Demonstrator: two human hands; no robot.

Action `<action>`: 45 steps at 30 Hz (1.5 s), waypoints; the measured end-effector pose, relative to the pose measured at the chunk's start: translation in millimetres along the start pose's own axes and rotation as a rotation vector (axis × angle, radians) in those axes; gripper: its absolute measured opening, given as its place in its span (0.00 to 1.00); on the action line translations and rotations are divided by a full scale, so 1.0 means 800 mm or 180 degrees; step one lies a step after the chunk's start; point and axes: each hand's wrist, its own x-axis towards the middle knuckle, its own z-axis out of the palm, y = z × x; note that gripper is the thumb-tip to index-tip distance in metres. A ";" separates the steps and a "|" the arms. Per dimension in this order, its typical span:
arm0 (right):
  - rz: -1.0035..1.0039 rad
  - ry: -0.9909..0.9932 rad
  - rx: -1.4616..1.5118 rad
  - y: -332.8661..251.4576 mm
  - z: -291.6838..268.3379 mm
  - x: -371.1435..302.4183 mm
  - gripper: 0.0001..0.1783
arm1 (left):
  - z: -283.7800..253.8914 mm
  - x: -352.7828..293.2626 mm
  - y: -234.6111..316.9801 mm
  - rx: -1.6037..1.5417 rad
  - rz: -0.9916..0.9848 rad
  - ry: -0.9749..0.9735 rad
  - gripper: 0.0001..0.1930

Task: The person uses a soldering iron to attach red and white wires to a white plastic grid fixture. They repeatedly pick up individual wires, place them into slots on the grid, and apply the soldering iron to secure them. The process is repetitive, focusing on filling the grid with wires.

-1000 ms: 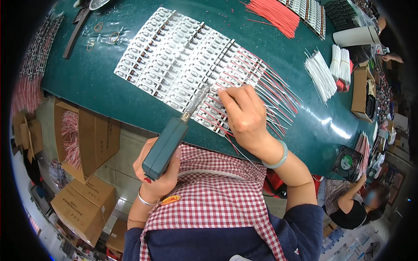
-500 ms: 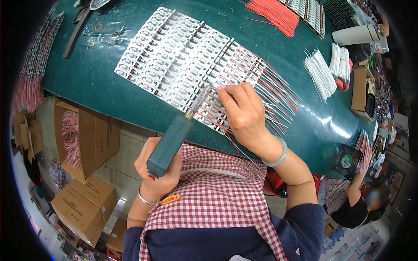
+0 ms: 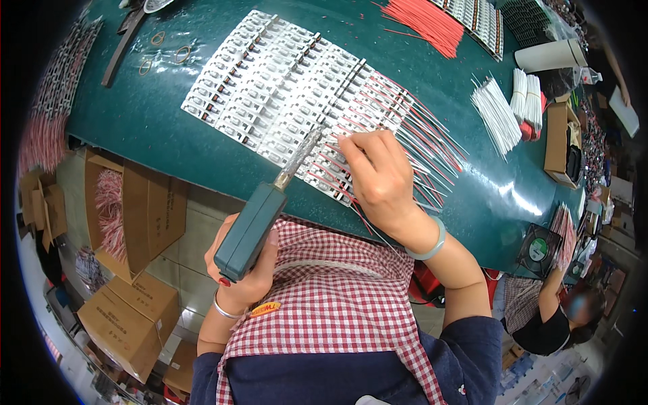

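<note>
My left hand [image 3: 251,270] is wrapped round the green, boxy handle of a soldering gun [image 3: 250,231]. Its greyish tip slants up and right over a panel of white circuit boards [image 3: 270,88], ending near my right fingertips. My right hand [image 3: 379,174] is closed in a pinch at the panel, on what looks like a thin wire, mostly hidden by the fingers. Red and white wires [image 3: 432,145] fan out to the right from the boards along the panel's right part. The left part of the panel carries no wires.
A pile of red wires [image 3: 425,23] lies at the far side of the green table [image 3: 162,158]. White wires [image 3: 496,115], a white cylinder [image 3: 552,55] and an open cardboard box [image 3: 559,145] are at right. A small fan [image 3: 538,250] stands near the right edge; another person [image 3: 547,314] sits beyond.
The soldering gun has drawn back slightly down and left, its tip moving off the wire joint by my right fingers. My right hand has barely shifted.
</note>
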 end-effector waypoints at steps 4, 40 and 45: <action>0.0009 -0.0032 0.0087 -0.006 0.001 -0.005 0.17 | -0.002 -0.003 -0.003 0.0020 0.0063 -0.0052 0.12; 0.0115 0.0145 -0.0046 -0.018 0.003 -0.006 0.16 | -0.003 -0.026 -0.010 -0.0073 0.0066 0.0154 0.12; 0.0146 0.0150 -0.0053 -0.023 0.005 -0.010 0.17 | -0.003 -0.027 -0.010 -0.0188 0.0040 0.0146 0.12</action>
